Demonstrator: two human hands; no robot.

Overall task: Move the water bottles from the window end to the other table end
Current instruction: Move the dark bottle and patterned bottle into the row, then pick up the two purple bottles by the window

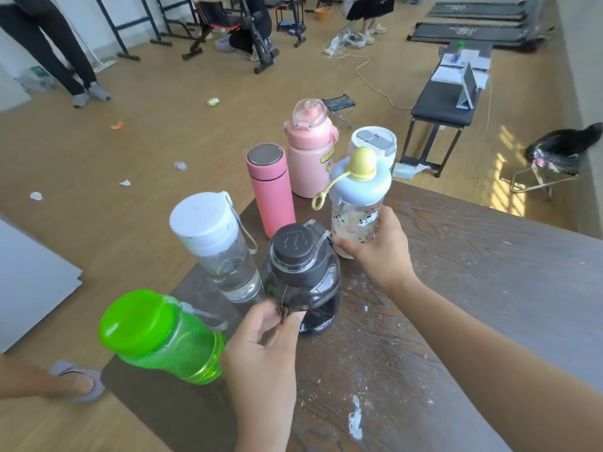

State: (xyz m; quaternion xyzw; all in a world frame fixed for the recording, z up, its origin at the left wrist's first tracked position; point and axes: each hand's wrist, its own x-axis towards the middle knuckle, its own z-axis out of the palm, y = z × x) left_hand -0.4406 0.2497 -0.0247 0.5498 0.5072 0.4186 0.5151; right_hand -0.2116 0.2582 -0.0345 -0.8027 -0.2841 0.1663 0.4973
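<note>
Black bottle (301, 275) stands upright at the near left of the table (473, 288), its strap pinched in the left hand (264, 347). Right hand (378, 252) wraps the cartoon bottle (357, 207) just beyond, also upright. Five others stand clustered, touching neither hand.

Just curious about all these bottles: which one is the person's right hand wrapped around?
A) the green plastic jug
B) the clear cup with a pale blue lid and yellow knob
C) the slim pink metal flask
B: the right hand wraps the clear cup with a pale blue lid and yellow knob.
</note>
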